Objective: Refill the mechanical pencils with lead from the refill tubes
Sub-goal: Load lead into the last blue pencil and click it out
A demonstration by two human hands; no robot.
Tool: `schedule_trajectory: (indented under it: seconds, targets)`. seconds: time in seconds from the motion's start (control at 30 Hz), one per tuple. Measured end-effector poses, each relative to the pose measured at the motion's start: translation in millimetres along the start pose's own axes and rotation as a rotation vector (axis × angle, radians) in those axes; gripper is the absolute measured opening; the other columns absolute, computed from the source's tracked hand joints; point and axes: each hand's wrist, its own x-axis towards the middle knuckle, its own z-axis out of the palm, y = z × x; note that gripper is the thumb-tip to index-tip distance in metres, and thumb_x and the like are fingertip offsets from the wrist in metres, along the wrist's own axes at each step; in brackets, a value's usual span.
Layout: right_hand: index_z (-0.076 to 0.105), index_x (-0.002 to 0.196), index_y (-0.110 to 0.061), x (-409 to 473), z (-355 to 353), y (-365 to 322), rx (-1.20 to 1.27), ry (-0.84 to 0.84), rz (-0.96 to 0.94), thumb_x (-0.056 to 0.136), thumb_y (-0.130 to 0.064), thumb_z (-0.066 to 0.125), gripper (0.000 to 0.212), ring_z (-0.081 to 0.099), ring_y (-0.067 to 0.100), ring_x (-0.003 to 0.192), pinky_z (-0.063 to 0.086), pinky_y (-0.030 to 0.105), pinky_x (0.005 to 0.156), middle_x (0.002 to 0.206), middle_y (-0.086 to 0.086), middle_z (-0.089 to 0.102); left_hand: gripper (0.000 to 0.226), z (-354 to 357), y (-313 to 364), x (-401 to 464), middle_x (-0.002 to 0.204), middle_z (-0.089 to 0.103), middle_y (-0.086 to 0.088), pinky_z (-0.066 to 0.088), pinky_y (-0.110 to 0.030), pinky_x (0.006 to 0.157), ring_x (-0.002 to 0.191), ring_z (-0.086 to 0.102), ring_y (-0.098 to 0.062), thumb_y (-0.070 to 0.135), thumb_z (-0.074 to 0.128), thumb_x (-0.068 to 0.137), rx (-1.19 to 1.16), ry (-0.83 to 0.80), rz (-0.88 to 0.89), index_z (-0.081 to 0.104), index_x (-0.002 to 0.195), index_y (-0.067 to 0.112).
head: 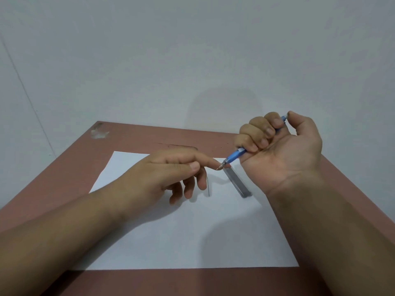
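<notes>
Right hand (284, 144) fingers grip blue pencil (235, 156), barrel mostly hidden; left hand (171, 176) forefinger on tip.

No text, label, brand, number or sign can be read anywhere in the view. The blue mechanical pencil (235, 155) gripped by the right hand (284, 146) bears no legible marking. Nothing can be made out on the grey refill tube (237, 182) lying just below that grip.

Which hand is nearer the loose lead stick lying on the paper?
Left. The left hand hovers over the lead stick, curled fingers just beside it. The right hand is raised off to its right, gripping the blue pencil.
</notes>
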Motion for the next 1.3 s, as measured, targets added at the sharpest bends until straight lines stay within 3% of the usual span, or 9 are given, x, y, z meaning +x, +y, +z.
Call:
schedule_trajectory:
  seconds: [0.33, 0.5, 0.6, 0.73, 1.3]
  targets:
    - [0.040, 0.064, -0.016, -1.7, 0.3, 3.0, 0.008, -0.009, 0.002, 0.095, -0.038, 0.035, 0.039, 0.024, 0.014, 0.048, 0.025, 0.025, 0.047, 0.063, -0.003, 0.028, 0.033, -0.7, 0.1, 0.7, 0.080, 0.063, -0.013, 0.032, -0.029, 0.055, 0.071, 0.050, -0.028, 0.018, 0.050, 0.087, -0.053, -0.007, -0.017, 0.076, 0.107, 0.011]
    - [0.039, 0.063, -0.016, -2.7, 0.6, 2.1, 0.003, -0.022, -0.012, 0.094, -0.035, 0.032, 0.037, 0.023, 0.014, 0.047, 0.024, 0.025, 0.047, 0.062, -0.003, 0.028, 0.034, -2.1, -1.4, 2.1, 0.077, 0.060, -0.015, 0.037, -0.022, 0.053, 0.060, 0.050, -0.018, 0.007, 0.051, 0.084, -0.067, -0.032, -0.022, 0.076, 0.107, 0.010]
    - [0.039, 0.063, -0.016, -3.0, 1.1, 2.9, 0.008, -0.022, -0.007, 0.094, -0.037, 0.034, 0.038, 0.023, 0.014, 0.047, 0.024, 0.025, 0.047, 0.062, -0.003, 0.027, 0.039, -4.3, -3.3, 3.2, 0.077, 0.060, -0.010, 0.035, -0.026, 0.053, 0.060, 0.045, -0.018, 0.003, 0.051, 0.083, 0.024, -0.039, 0.004, 0.078, 0.106, 0.019]
    - [0.041, 0.062, -0.015, -3.1, 1.6, 5.2, 0.015, -0.026, 0.001, 0.094, -0.039, 0.035, 0.040, 0.023, 0.014, 0.046, 0.024, 0.024, 0.047, 0.061, -0.003, 0.028, 0.037, -6.3, -3.1, 3.3, 0.076, 0.063, -0.002, 0.038, -0.024, 0.052, 0.061, 0.048, -0.017, 0.008, 0.055, 0.085, 0.112, -0.031, 0.026, 0.078, 0.104, 0.029]
    - [0.038, 0.062, -0.016, -2.3, -1.9, 7.6, 0.020, -0.029, 0.002, 0.092, -0.035, 0.033, 0.036, 0.023, 0.014, 0.046, 0.022, 0.025, 0.047, 0.061, -0.003, 0.027, 0.026, -7.9, -1.2, 2.7, 0.076, 0.064, -0.001, 0.038, -0.020, 0.051, 0.060, 0.049, -0.013, 0.022, 0.061, 0.085, 0.149, -0.009, 0.016, 0.080, 0.099, 0.034]
